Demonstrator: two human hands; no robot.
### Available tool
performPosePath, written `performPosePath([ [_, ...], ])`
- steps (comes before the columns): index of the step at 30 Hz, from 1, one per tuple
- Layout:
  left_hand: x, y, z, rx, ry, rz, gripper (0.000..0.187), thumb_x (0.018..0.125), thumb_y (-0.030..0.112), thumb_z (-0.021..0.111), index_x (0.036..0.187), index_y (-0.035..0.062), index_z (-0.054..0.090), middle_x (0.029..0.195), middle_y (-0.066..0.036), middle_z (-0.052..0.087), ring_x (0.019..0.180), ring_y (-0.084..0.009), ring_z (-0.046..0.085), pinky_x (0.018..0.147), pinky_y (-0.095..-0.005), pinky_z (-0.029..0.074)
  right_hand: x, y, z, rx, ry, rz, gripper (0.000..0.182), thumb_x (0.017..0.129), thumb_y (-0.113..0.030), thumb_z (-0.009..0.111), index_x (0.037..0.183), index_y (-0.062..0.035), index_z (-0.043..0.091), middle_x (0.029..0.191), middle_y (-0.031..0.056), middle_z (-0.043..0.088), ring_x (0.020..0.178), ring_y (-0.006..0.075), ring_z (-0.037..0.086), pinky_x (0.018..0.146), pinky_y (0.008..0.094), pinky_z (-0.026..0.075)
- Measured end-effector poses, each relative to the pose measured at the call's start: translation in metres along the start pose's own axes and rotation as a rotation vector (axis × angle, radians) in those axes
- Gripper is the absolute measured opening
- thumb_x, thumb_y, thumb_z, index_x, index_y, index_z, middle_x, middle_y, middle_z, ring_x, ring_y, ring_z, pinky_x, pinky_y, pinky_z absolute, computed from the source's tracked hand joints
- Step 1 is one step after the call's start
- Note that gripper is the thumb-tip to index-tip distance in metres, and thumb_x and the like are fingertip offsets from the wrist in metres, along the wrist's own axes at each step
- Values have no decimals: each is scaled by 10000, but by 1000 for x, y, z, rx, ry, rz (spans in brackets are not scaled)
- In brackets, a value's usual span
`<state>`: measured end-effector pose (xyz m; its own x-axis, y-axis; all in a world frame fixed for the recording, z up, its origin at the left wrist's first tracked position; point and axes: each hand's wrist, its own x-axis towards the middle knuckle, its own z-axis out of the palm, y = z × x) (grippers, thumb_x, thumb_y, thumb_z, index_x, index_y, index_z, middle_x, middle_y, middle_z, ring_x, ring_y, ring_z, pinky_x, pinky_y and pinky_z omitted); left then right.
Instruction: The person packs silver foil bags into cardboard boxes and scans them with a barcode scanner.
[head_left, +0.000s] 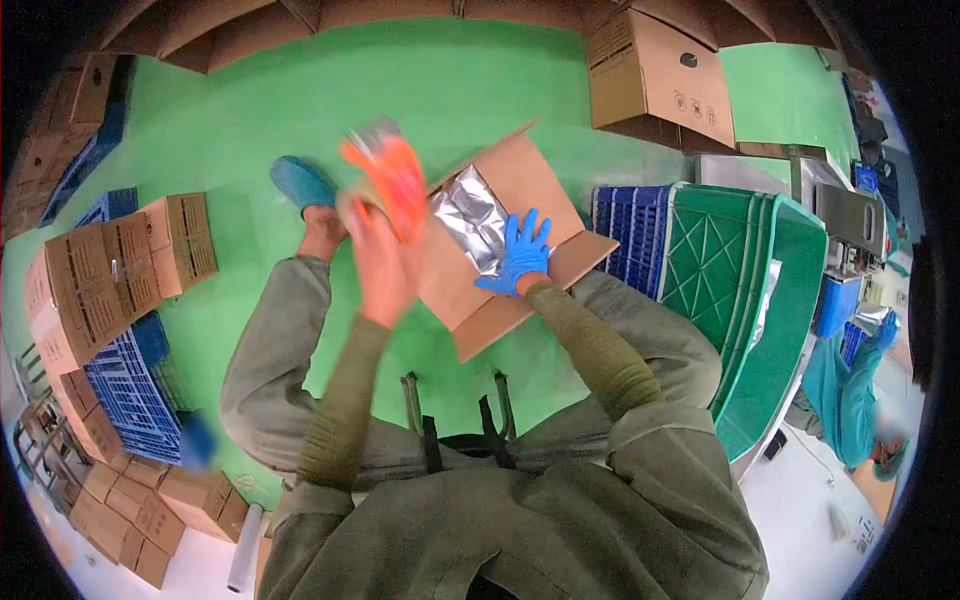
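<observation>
An open cardboard box (535,180) stands on the floor between my legs, its flaps folded outward. Inside it lies a shiny silver foil bag (468,215). My right hand (522,255), in a blue glove, rests with fingers spread on the edge of the bag and the box's near side. Bare and blurred by motion, my left hand (382,265) is closed around an orange tape dispenser (398,180). The dispenser is raised beside the left side of the box, and its far end is smeared.
Nested green crates (720,270) and blue crates (630,235) stand at my right. Closed cartons (110,270) and a blue crate (130,375) are stacked at left. Another carton (665,80) is ahead. A person in teal (845,390) works at far right.
</observation>
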<state>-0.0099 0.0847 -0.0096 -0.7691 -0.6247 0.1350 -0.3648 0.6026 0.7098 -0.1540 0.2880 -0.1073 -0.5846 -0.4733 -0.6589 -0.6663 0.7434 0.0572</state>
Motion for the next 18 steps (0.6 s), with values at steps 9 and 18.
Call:
performPosePath([
  [9,-77,-65,117,30,-189,-17,585,934,235,667,1353,-106,442,1357,-353,489,1282,-542,429,1108,-601,292,-18,37,-33,313,64,-309,1117,792,-745,655,1556,-2,319,1601,308,281,1499,513,209,1177,663,206],
  [18,-62,-86,97,-371,-104,-400,597,1032,337,549,1367,-145,440,1344,-318,533,1241,-445,520,1091,-492,366,54,20,-49,237,622,-520,981,842,-650,650,1547,-30,367,1632,241,283,1520,404,264,1208,606,175],
])
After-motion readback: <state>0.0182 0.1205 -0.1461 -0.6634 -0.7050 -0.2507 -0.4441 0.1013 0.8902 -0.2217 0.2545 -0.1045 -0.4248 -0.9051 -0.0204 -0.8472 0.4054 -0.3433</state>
